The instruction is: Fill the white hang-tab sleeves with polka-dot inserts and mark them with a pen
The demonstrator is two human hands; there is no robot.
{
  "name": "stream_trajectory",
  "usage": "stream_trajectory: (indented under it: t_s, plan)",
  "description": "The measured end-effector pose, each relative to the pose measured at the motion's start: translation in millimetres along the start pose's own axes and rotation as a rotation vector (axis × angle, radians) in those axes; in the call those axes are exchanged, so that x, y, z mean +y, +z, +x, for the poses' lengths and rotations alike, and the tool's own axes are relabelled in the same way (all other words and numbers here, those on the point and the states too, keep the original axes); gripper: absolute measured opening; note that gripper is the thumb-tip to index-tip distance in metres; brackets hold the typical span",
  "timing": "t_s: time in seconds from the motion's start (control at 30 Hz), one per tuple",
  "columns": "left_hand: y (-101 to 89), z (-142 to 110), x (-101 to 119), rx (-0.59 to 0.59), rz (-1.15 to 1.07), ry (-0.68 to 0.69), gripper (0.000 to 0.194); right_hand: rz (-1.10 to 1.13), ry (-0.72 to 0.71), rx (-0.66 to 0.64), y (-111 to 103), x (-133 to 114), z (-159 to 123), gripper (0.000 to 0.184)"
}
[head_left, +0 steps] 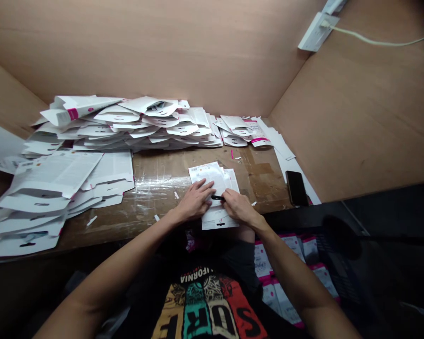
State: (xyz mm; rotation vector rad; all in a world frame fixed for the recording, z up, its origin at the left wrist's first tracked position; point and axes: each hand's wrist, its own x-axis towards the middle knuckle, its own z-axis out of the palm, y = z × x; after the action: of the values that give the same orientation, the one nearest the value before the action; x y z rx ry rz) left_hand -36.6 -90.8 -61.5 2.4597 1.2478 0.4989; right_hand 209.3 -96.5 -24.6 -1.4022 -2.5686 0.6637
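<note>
White printed cardboard packets (pixel 221 219) with a hang slot lie stacked at the front edge of the table before me. My left hand (pixel 195 201) rests on the top packet with its fingers spread, pressing on its left side. Closed around a slim black tool (pixel 217 197), my right hand (pixel 237 205) lies over the packet's right side. The tool points left toward my left fingertips; its exact kind is too small to make out. Part of the packets is covered by both hands.
Piles of similar packets (pixel 148 127) line the back wall, and more packets (pixel 38 205) lie at left. A phone (pixel 297 188) sits at the table's right edge. Paper scraps (pixel 92 220) dot the brown table (pixel 155 174). Below right, a dark crate (pixel 342 273) holds pink-and-white packs.
</note>
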Motion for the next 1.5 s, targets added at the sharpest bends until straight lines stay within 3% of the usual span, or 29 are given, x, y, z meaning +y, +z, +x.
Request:
stream_trajectory:
  t_s: [0.13,0.17,0.2,0.27,0.37,0.47,0.53,0.6,0.73,0.77,0.83,0.9,1.0,1.07,1.27,1.33,1.4,1.43,1.5]
  plan:
    - [-5.3,-8,1,0.019,-0.036,0.043,0.026,0.515,-0.393,-0.426,-31,-3,-39,0.018]
    - [-6.9,-11,3,-0.003,-0.033,0.051,0.025,0.585,-0.428,-0.468,-36,-2,-47,0.021]
    - [-8.3,-13,6,-0.034,-0.028,0.06,0.029,0.594,-0.409,-0.424,-38,-1,-54,0.026]
    - [-9.9,-18,11,-0.094,-0.021,0.072,0.055,0.47,-0.256,-0.149,-34,2,-58,0.032]
    - [-7.7,-22,17,-0.122,-0.02,0.068,0.083,0.233,-0.07,0.161,-12,7,-45,0.026]
    - [-2.2,-23,17,-0.104,-0.019,0.067,0.087,0.069,0.001,0.2,9,7,-22,0.024]
    - [1.1,-23,15,-0.09,-0.011,0.074,0.09,-0.003,0.021,0.176,12,3,-11,0.015]
    - [2.8,-23,14,-0.07,0.002,0.078,0.09,0.057,-0.023,0.111,4,-3,-11,0.01]
    - [-0.5,-25,15,-0.061,0.014,0.097,0.075,0.464,-0.296,-0.318,-23,-5,-37,0.019]
    - [-2.7,-26,16,-0.067,0.015,0.11,0.068,0.504,-0.317,-0.348,-27,-2,-44,0.026]
    - [-7.2,-27,18,-0.075,0.018,0.141,0.056,0.426,-0.265,-0.209,-26,4,-52,0.046]
    - [-10.2,-28,20,-0.071,0.021,0.162,0.045,0.256,-0.193,-0.008,-14,10,-50,0.052]
    - [-7.6,-27,20,-0.037,0.022,0.154,0.029,0.15,-0.157,0.093,11,13,-34,0.032]
    - [-1.7,-26,19,-0.002,0.024,0.133,0.025,0.128,-0.037,0.17,25,10,-21,0.022]
    - [3.3,-29,15,0.004,0.054,0.116,0.036,-0.015,0.357,0.418,32,-3,-19,0.04]
    - [-0.5,-37,22,-0.028,0.071,0.115,0.056,-0.024,0.506,0.466,27,0,-28,0.044]
    - [-2.4,-45,31,-0.055,0.086,0.116,0.089,-0.011,0.598,0.424,23,3,-37,0.047]
    - [-2.2,-48,35,-0.058,0.091,0.118,0.097,0.003,0.61,0.385,22,5,-39,0.047]
    - [-0.1,-51,41,-0.039,0.087,0.123,0.089,0.044,0.606,0.327,21,6,-39,0.045]
